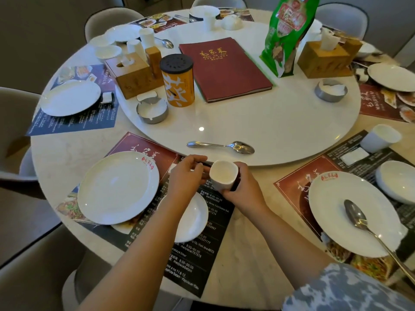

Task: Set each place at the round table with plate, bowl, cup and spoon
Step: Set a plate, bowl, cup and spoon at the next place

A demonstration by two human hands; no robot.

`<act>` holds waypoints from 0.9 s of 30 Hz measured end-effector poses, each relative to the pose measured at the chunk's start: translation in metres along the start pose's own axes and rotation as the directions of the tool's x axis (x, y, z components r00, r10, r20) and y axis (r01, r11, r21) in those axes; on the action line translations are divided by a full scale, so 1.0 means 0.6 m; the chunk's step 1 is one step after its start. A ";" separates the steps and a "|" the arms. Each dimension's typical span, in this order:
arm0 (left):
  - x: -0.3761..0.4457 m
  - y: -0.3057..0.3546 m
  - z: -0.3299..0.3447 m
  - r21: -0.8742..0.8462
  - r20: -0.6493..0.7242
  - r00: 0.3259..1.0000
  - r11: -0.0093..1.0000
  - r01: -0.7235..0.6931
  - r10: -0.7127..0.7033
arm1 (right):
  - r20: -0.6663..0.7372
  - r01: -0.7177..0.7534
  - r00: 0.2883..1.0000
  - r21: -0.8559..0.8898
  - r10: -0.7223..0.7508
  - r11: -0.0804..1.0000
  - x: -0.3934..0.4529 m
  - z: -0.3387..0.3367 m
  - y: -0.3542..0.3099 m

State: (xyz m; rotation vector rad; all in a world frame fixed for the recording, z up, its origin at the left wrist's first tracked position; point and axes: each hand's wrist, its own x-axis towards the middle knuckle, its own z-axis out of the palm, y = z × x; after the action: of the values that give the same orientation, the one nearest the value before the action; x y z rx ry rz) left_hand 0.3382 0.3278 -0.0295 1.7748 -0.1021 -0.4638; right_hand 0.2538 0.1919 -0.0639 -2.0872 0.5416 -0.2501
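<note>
White cup [223,176] sits clamped in the right hand [243,189] above the mat's far edge, beside the bowl [195,214]; the left hand [186,176] pinches something small — what, I cannot tell. Set it upright — then fetch the spoon [221,146] beyond.
</note>
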 end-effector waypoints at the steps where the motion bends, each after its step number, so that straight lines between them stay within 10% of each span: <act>1: 0.000 -0.002 0.001 0.015 -0.002 1.000 1.000 -0.002 0.002 | 0.002 -0.003 1.000 -0.001 0.003 1.000 0.002 0.001 0.002; 10: 0.024 0.010 0.004 0.228 -0.013 0.998 0.972 -0.056 0.061 | 0.000 0.028 1.000 0.021 -0.028 0.999 0.004 0.007 0.023; 18: 0.141 0.016 0.023 0.703 0.158 0.889 0.584 -0.406 0.429 | -0.002 -0.079 0.997 0.135 0.080 0.988 -0.020 0.010 0.043; 27: 0.169 0.005 0.040 0.711 0.146 0.912 0.600 -0.366 0.384 | -0.076 -0.077 0.992 0.241 0.098 0.967 -0.020 0.020 0.053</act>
State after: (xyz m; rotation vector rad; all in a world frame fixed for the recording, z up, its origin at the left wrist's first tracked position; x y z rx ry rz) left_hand 0.4232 0.2735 -0.0568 2.4623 -0.7316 -0.0705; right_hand 0.2390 0.1916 -0.0967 -1.8216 0.6233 -0.3399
